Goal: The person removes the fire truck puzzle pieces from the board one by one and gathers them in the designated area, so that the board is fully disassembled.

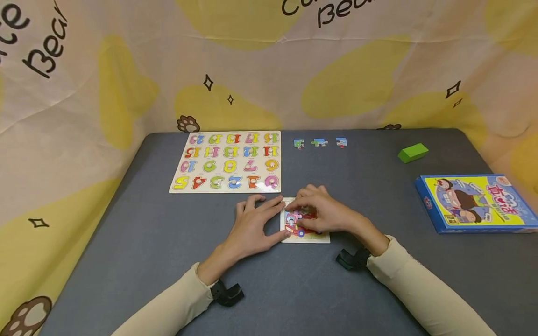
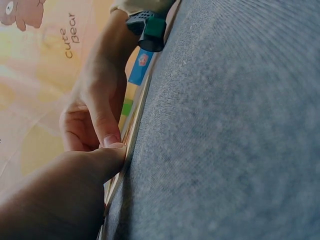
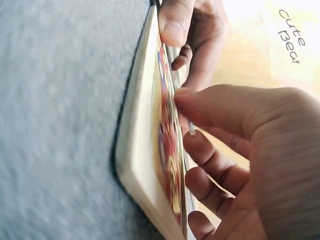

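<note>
From my remote feed I watched the left hand (image 1: 253, 228), fingers spread, touch the vehicle jigsaw (image 1: 306, 235) at nine o'clock, itself four o'clock from the number board (image 1: 227, 163); the right hand (image 1: 329, 213) touched it, fingers bent, pinching or not I couldn't tell.

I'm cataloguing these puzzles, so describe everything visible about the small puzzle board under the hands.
The small puzzle board is roughly square, with a thick, pale, wood-like border and a rounded corner, framing a picture of a mostly red vehicle with a blue wheel. It lies flat on the gray table. The left hand touches its left side; the right hand bends over it, fingers touching the picture and hiding much of it, so I can't tell whether it's complete.
</note>
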A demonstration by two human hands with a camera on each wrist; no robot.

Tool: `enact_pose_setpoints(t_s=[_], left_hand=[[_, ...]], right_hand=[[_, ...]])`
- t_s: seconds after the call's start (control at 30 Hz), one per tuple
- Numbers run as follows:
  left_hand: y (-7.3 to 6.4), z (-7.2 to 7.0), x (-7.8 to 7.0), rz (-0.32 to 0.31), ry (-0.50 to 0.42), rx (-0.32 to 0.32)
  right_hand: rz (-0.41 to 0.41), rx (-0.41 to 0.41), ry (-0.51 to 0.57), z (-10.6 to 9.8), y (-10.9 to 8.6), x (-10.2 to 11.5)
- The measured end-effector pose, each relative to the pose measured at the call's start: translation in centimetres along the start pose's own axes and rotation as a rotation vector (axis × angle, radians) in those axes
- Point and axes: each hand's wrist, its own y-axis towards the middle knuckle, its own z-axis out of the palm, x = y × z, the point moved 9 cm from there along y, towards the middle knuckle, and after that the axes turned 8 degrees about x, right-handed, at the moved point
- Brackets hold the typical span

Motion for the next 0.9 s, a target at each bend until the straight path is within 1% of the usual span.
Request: enact_pose_setpoints(t_s=[0.1,0.33,0.63,0.8,0.9], left_hand=[[0.0,-0.1,0.0,0.000,0.000,0.000],[-0.1,-0.1,-0.1,-0.006,0.002,-0.001],[-0.1,-0.1,-0.1,-0.007,0.003,-0.007],[-0.1,-0.1,-0.1,-0.010,0.006,-0.007],[-0.1,-0.1,-0.2,-0.008,0.000,-0.010]], right_hand=[[0.000,-0.013,0.024,-0.5,-0.2,-0.2],[0.037,-0.032,0.074,-1.2,-0.3,-1.4],[0.043,-0.071,0.111,-1.8,-0.4,-2.4],[0.045,-0.100,0.131,-2.7,-0.4,-3.4],[0.063,-0.109,0.135,-3.5,-0.1,-4.1]])
